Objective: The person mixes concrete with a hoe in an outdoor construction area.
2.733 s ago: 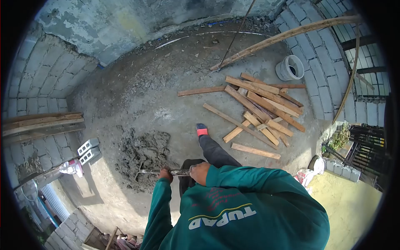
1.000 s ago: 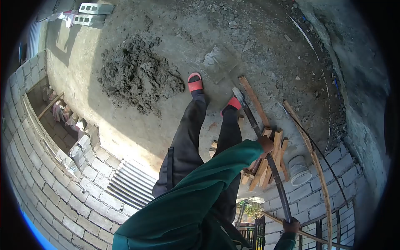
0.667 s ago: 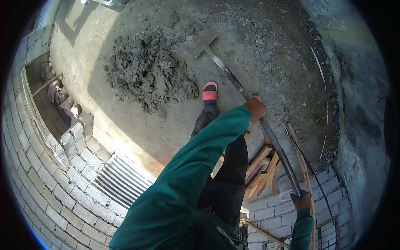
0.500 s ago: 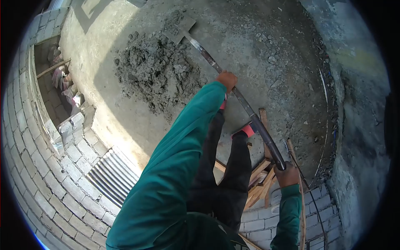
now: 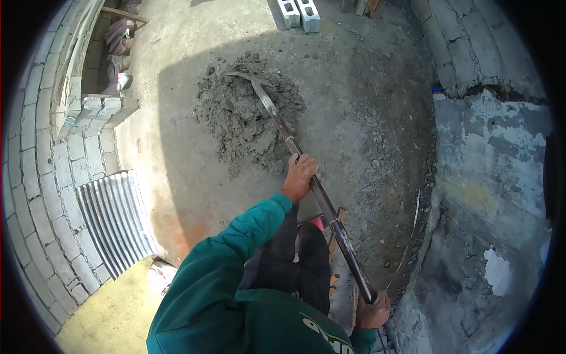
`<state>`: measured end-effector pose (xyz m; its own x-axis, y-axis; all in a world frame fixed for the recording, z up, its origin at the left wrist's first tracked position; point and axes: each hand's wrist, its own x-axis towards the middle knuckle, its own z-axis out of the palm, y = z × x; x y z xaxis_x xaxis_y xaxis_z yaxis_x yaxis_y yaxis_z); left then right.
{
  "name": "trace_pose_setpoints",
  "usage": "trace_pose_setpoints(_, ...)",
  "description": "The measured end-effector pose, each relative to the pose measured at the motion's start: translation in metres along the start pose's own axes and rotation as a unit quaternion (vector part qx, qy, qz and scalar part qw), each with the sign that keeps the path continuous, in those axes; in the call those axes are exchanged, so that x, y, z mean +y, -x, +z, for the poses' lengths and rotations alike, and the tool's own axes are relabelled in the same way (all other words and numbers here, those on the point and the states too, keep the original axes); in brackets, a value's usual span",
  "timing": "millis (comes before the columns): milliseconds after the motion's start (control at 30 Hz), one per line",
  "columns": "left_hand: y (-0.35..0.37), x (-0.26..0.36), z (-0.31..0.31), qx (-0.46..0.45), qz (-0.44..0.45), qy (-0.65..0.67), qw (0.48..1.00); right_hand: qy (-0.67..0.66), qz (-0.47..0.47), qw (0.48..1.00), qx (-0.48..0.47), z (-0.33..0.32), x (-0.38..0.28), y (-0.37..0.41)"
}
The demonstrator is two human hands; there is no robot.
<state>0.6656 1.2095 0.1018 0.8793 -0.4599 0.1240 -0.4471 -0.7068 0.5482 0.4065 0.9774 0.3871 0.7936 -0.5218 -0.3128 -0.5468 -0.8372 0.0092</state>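
Observation:
A long-handled shovel slants from the lower right up to a grey heap of wet mortar. Its blade is tilted on edge against the top of the heap. My left hand is wrapped round the middle of the handle. Farther down, my right hand grips the handle's end, near the wall on the right. Both arms are in green sleeves.
Two hollow concrete blocks stand at the top. Corrugated metal sheeting leans by the block wall on the left. A rough plastered wall rises on the right. Wood pieces lie near my legs.
The shovel blade has turned on edge and come onto the heap. Both hands keep their grip and sit lower in view. The camera view has shifted, bringing the concrete blocks into sight.

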Motion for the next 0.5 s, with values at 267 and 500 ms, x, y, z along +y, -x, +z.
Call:
trace_pose_setpoints(267,-0.019,0.074,-0.137,0.033,-0.033,0.065,0.997,-0.179,-0.163,0.963,0.12,-0.168,0.032,0.011)
trace_pose_setpoints(500,-0.053,0.239,-0.36,0.189,0.086,0.165,0.964,-0.612,-0.496,0.482,0.382,-0.406,0.042,0.032)
